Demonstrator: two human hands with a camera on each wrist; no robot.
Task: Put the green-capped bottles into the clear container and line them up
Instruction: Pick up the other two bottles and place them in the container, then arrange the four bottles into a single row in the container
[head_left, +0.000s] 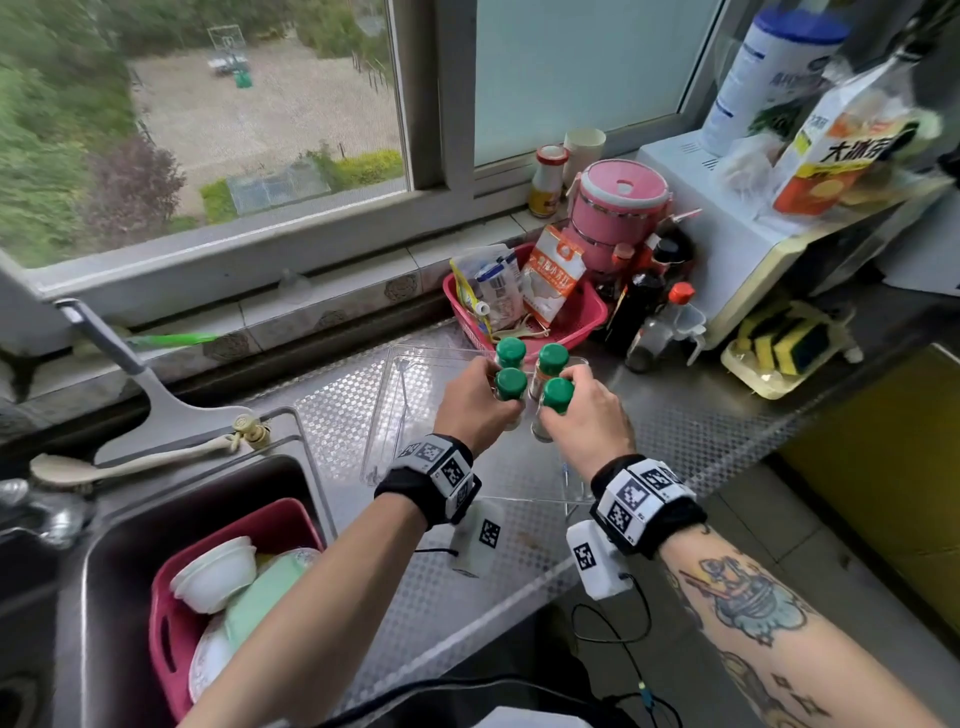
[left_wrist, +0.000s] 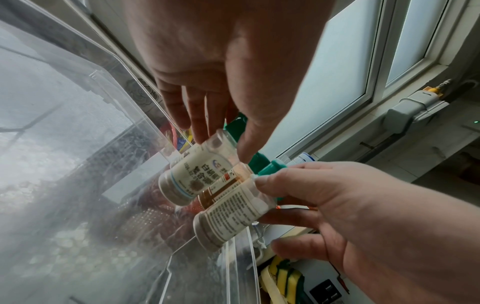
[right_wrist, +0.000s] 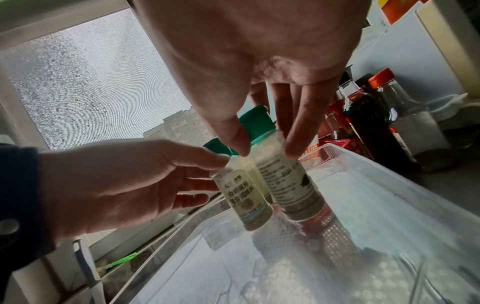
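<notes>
Several green-capped spice bottles are bunched together at the far end of the clear container (head_left: 387, 415). My left hand (head_left: 475, 402) grips the white-labelled bottle (head_left: 510, 387) on the left of the bunch; another cap (head_left: 510, 352) shows just behind it. On the right, my right hand (head_left: 587, 415) pinches a bottle (head_left: 557, 397), with one more (head_left: 551, 359) behind. In the left wrist view my left hand (left_wrist: 223, 142) holds the pepper bottle (left_wrist: 192, 176). The right wrist view shows my right hand (right_wrist: 267, 144) round a bottle (right_wrist: 288, 183) whose base is close to the container floor (right_wrist: 350, 205).
A red basket of packets (head_left: 587, 314) stands right behind the container, with dark sauce bottles (head_left: 639, 306) and a tray of sponges (head_left: 779, 353) to the right. The sink at the left holds a red basin of dishes (head_left: 171, 613). A squeegee (head_left: 150, 384) leans by it.
</notes>
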